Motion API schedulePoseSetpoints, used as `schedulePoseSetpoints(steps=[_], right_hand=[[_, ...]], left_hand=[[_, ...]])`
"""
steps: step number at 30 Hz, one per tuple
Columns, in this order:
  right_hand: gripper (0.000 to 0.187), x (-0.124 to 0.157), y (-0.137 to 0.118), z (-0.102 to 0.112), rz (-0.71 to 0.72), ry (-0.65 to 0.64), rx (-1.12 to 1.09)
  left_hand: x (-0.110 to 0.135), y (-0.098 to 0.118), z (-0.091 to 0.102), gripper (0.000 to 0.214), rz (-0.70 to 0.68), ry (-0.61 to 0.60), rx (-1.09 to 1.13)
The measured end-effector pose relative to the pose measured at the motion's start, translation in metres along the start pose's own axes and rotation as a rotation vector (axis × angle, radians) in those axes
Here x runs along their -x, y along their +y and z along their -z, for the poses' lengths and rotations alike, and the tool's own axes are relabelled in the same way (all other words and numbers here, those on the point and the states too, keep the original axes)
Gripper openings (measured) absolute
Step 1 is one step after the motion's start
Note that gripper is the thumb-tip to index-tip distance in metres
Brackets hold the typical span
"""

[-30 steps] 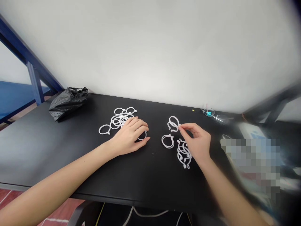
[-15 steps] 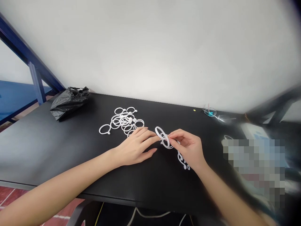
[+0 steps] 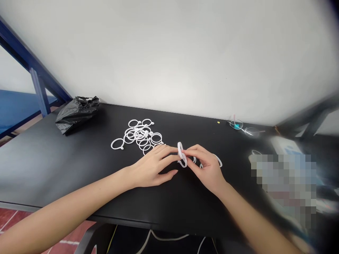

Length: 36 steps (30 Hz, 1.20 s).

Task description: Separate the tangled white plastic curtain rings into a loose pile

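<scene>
My right hand (image 3: 208, 169) pinches a white plastic curtain ring (image 3: 179, 147) between thumb and fingertips and holds it upright just above the table. Stretched flat beside it, my left hand (image 3: 150, 170) has its index and middle fingertips at the ring; whether the ring goes round a fingertip I cannot tell. More white rings lie partly hidden under and behind my right hand, one ring (image 3: 219, 160) showing past its knuckles. Beyond my left hand several more curtain rings (image 3: 144, 133) overlap in a loose pile, each with a small knob.
On the black table (image 3: 106, 197) a crumpled black plastic bag (image 3: 76, 114) lies at the back left. Eyeglasses (image 3: 237, 125) rest near the wall at the back right. A blurred, pixelated item (image 3: 286, 187) stands at the right. Cables (image 3: 169, 239) hang below the front edge.
My right hand has shifted slightly left, bringing the ring against my left fingertips. The ring has turned more edge-on. A ring now shows behind my right hand. My left hand has barely moved.
</scene>
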State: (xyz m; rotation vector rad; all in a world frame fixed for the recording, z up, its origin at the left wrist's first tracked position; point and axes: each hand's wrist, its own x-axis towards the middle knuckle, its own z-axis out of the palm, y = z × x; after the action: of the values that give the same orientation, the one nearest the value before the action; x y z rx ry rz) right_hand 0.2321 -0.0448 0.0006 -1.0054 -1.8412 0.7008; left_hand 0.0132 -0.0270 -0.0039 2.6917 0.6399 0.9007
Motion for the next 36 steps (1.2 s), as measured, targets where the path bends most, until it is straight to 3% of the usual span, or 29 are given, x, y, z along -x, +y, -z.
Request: schedulePoseSetpoints(steps=[7,14,22,31,36], right_hand=[[0.019,0.002,0.004,0.000,0.015,-0.044,0.060],[0.012,0.003,0.004,-0.001,-0.042,-0.036,0.040],[0.006,0.001,0.005,0.002,-0.086,0.221,-0.044],[0.004,-0.001,0.001,0.004,-0.169,0.388,-0.107],[0.004,-0.002,0.000,0.002,-0.161,0.421,-0.128]], left_hand=[[0.001,0.002,0.001,0.032,-0.037,-0.016,0.013],[0.001,0.001,0.001,0.050,-0.028,-0.009,0.003],[0.001,-0.005,0.001,0.034,0.031,0.112,-0.068],[0.001,0.006,-0.010,0.035,-0.110,-0.164,-0.046],[0.002,0.006,-0.014,0.037,-0.103,-0.237,-0.017]])
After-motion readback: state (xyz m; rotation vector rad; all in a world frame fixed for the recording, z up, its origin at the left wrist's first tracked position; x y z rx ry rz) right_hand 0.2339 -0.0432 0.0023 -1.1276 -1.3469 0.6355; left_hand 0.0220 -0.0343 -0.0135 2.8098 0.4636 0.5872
